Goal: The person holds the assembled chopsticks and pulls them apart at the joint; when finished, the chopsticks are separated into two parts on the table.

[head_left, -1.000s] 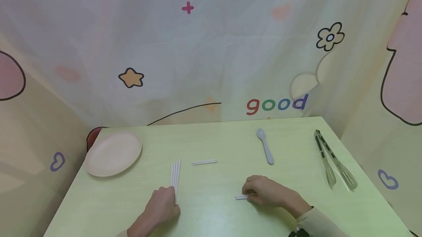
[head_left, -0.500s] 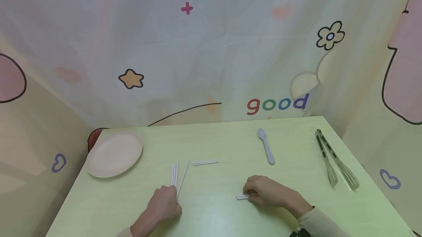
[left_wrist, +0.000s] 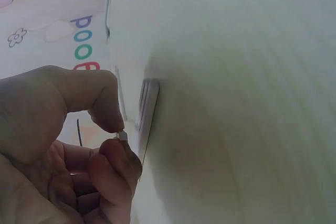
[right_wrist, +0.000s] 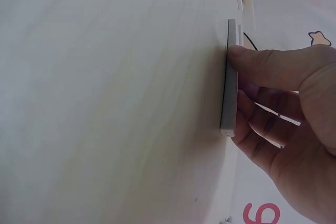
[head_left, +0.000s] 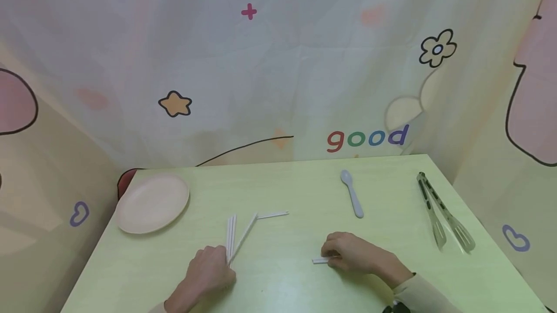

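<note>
White stick (head_left: 243, 238) tilted further, left hand (head_left: 208, 268) pinching it.

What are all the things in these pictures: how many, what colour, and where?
Table: 1, pale yellow-green, lower part of the head view
Plate: 1, off-white, far left of table
Spoon: 1, pale grey-blue, far side, right of centre
Tongs: 1, silvery with black parts, right end
Slanted stick: at least 1, white, left of centre
Stick bundle: several, white, beside the slanted stick
Middle sticks: number unclear, white, table centre
Right-side stick: at least 1, white, right of centre
Backdrop: pieces uncountable, pale with coloured prints, around table
Sleeves: 2, beige, bottom edge
Left hand: 1, bare, pinching slanted stick
Right hand: 1, bare, holding right-side stick
</note>
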A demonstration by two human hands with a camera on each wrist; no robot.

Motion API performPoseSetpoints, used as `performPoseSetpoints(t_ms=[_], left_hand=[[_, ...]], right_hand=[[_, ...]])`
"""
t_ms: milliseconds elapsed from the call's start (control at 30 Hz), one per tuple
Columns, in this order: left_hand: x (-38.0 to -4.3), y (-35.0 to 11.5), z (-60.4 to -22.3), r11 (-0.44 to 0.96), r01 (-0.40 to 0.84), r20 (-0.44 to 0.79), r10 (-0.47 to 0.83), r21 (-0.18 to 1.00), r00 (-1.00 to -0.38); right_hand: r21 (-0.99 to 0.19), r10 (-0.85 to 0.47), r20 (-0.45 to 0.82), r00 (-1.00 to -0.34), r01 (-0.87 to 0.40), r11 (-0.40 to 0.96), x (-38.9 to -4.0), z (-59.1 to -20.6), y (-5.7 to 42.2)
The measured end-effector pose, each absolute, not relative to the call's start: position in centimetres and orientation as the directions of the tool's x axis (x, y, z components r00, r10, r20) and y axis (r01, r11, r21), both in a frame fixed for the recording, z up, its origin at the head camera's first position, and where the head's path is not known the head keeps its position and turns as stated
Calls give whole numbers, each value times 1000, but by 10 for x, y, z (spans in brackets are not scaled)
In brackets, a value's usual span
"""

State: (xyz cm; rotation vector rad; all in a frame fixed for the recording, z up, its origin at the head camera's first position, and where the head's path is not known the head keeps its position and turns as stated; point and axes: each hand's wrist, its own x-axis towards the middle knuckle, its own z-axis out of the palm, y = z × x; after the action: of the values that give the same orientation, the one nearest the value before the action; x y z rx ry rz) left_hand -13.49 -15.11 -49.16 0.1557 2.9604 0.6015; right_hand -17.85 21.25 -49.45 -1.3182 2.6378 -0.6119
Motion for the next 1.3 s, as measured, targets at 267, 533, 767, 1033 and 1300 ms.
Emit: performPoseSetpoints(t_ms=[267, 533, 767, 1033, 1300], left_hand=[[-134, -167, -488, 906, 86, -54, 118, 415, -992], [-136, -180, -480, 841, 188, 21, 206, 508, -978], [-141, -189, -467, 792, 257, 59, 271, 554, -961], [-150, -199, -464, 758, 334, 108, 333, 560, -937], [-156, -198, -459, 706, 426, 194, 388, 566, -901]], right_hand=[[-418, -794, 69, -604, -740, 526, -177, -494, 213], [-422, -788, 70, -611, -734, 532, -176, -496, 213], [-443, -779, 49, -625, -713, 544, -176, -497, 214], [-443, -781, 49, -622, -715, 541, -177, -497, 213], [-435, -784, 44, -620, -718, 543, -179, -495, 212]])
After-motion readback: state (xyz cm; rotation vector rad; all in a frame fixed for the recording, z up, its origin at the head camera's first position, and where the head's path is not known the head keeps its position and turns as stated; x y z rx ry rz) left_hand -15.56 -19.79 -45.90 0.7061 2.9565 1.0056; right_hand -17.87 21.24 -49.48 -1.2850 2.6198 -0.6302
